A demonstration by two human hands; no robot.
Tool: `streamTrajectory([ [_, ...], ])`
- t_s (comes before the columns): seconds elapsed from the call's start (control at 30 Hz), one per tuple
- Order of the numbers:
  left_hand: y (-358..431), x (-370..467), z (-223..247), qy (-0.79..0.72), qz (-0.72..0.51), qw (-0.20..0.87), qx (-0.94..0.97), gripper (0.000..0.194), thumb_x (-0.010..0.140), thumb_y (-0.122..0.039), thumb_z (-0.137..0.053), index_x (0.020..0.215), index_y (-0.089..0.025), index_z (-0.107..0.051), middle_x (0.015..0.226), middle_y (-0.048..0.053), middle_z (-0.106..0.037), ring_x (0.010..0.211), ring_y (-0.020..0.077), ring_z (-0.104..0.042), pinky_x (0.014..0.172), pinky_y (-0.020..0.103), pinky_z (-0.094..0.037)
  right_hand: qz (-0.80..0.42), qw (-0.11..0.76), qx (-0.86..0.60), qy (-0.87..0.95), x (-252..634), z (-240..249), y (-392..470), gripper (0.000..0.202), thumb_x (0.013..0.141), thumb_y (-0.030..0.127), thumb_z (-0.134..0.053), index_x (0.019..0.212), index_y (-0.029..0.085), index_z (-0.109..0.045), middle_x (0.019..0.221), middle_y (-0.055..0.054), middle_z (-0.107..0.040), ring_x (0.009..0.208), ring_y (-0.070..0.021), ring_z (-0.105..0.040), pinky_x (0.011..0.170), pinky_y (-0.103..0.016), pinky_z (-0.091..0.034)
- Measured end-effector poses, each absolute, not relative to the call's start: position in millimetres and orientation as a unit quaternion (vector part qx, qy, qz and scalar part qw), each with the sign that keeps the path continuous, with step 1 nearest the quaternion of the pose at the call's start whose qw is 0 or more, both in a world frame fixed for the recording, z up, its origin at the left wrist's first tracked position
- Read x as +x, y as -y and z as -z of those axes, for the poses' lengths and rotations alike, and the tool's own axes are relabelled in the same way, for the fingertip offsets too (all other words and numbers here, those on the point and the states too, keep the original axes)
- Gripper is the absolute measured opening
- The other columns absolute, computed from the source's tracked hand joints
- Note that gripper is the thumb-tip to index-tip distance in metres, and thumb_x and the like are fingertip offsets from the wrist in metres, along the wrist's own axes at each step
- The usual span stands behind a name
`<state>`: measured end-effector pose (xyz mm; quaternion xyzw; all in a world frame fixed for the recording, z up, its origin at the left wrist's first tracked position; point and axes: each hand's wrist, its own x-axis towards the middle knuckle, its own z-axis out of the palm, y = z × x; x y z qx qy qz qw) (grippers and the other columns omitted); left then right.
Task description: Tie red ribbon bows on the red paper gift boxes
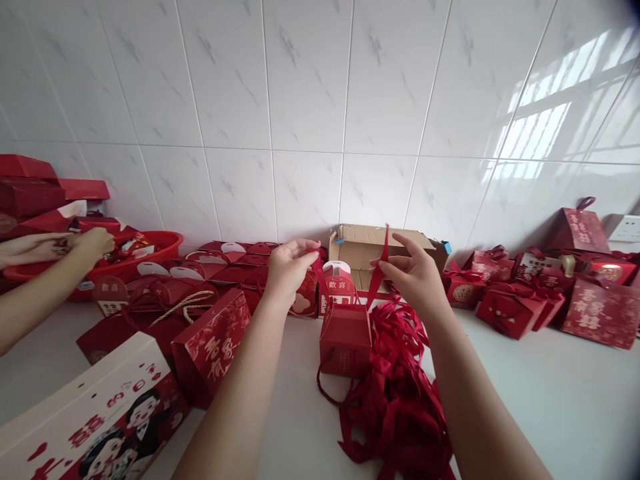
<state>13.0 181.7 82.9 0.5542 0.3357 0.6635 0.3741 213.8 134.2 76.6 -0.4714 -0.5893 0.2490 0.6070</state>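
Observation:
A small red gift box stands on the white tabletop in front of me. Two ends of a red ribbon rise from its top. My left hand pinches one end between thumb and finger, above the box's left side. On the other side, my right hand pinches the second end, its remaining fingers raised. The ribbon is spread in a V between the hands. Beside the box, to the right, lies a heap of loose red ribbons. A dark red cord hangs at the box's lower left.
At the left, another person's hands reach over a red basin of small packets. Rows of red boxes line the wall. A cardboard box stands behind my hands. A white printed box is near left; finished-looking red boxes stand right.

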Motion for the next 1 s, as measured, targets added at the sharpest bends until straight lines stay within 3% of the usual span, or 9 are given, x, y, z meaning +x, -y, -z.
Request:
streamTrajectory([
  [0.13,-183,13,-82,-0.358,-0.652,0.362,0.562,0.024,0.064,-0.018,-0.066,0.087,-0.014,-0.070,0.095,0.009,-0.071,0.092,0.0202,-0.063,0.078,0.029,-0.048,-0.288,0.648,-0.424,0.563,215,-78,-134,0.040,0.071,0.027,-0.060,0.108,0.013,-0.055,0.088,-0.011,-0.071,0.082,-0.0247,-0.070,0.071,-0.036,-0.057],
  [0.3,-186,13,-80,-0.321,-0.687,0.349,0.550,0.021,0.065,-0.022,-0.070,0.085,-0.014,-0.070,0.094,0.008,-0.072,0.091,0.0190,-0.064,0.083,0.030,-0.048,-0.313,0.688,-0.387,0.529,217,-81,-130,0.015,0.074,0.025,-0.057,0.086,0.015,-0.059,0.085,-0.009,-0.071,0.077,-0.0227,-0.070,0.068,-0.034,-0.058],
  [0.43,-187,14,-78,-0.324,-0.689,0.342,0.551,0.024,0.065,-0.021,-0.071,0.088,-0.014,-0.068,0.091,0.008,-0.071,0.087,0.0178,-0.064,0.077,0.027,-0.049,-0.323,0.700,-0.374,0.516,221,-81,-132,0.022,0.076,0.034,-0.062,0.087,0.015,-0.063,0.084,-0.008,-0.071,0.072,-0.0213,-0.069,0.065,-0.034,-0.058],
  [0.6,-184,14,-83,-0.299,-0.696,0.436,0.485,0.053,0.061,-0.013,-0.073,0.110,-0.017,-0.055,0.086,0.005,-0.070,0.075,0.0137,-0.064,0.066,0.024,-0.048,-0.290,0.720,-0.375,0.507,224,-78,-136,0.028,0.072,0.041,-0.069,0.090,0.018,-0.071,0.088,-0.006,-0.071,0.079,-0.0196,-0.067,0.067,-0.032,-0.056],
  [0.83,-173,10,-94,-0.267,-0.677,0.492,0.477,0.041,0.058,-0.011,-0.075,0.097,-0.015,-0.061,0.087,0.004,-0.068,0.067,0.0101,-0.060,0.056,0.021,-0.044,-0.307,0.720,-0.364,0.504,223,-78,-134,0.025,0.069,0.039,-0.073,0.085,0.021,-0.073,0.084,-0.004,-0.071,0.075,-0.0162,-0.065,0.065,-0.028,-0.054],
  [1.0,-166,9,-100,-0.252,-0.691,0.489,0.469,0.047,0.058,-0.006,-0.070,0.103,-0.017,-0.059,0.081,0.002,-0.069,0.067,0.0109,-0.061,0.058,0.022,-0.045,-0.306,0.723,-0.346,0.513,220,-80,-132,0.022,0.067,0.036,-0.075,0.082,0.021,-0.072,0.081,-0.002,-0.071,0.071,-0.0139,-0.065,0.061,-0.025,-0.053],
])
